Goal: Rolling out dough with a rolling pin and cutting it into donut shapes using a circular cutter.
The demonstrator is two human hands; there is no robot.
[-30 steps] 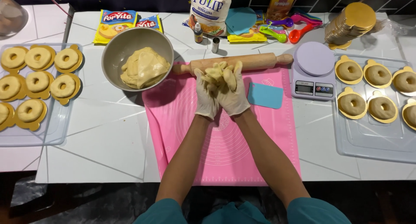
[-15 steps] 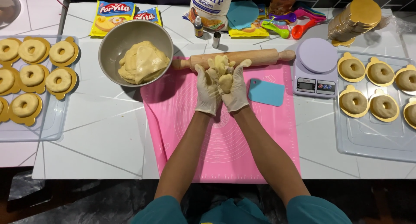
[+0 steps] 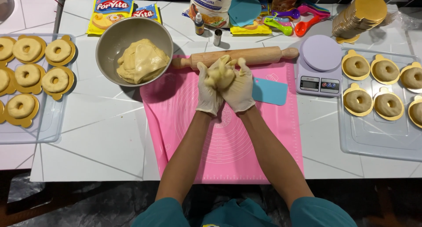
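Both gloved hands, left hand (image 3: 210,91) and right hand (image 3: 239,88), are pressed together around a dough lump (image 3: 221,72), forearms angled inward above the pink mat (image 3: 228,139), near the rolling pin (image 3: 255,56).

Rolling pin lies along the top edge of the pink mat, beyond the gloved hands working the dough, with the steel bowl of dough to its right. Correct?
Not quite. In the head view the steel bowl of dough is left of the rolling pin, not right. The pin does lie along the pink mat's top edge, beyond the left hand and right hand.
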